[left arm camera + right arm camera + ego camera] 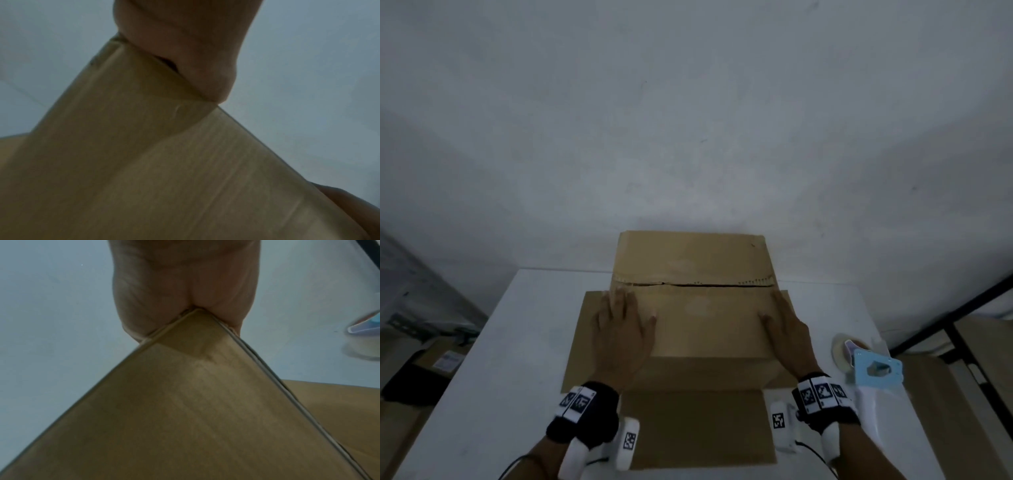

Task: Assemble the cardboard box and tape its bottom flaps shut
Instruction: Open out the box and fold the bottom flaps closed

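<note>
A brown cardboard box [705,325] stands on the white table [517,342] with two long flaps folded flat on top. The flaps meet at a seam [688,283] across the middle, slightly gapped. My left hand [625,318] lies flat on the near flap's left end, fingers straight and reaching the seam. My right hand [784,322] presses flat on the same flap's right end. In the left wrist view the heel of my palm [185,48] sits on the box corner [144,162]. The right wrist view shows the other palm [185,288] on its corner [185,402].
A tape dispenser [869,370] with a light blue body, white handle and tape roll [363,340] lies on the table right of the box. The box's lower flaps [695,428] splay out on the tabletop. A wall stands close behind. Boxes sit on the floor at left.
</note>
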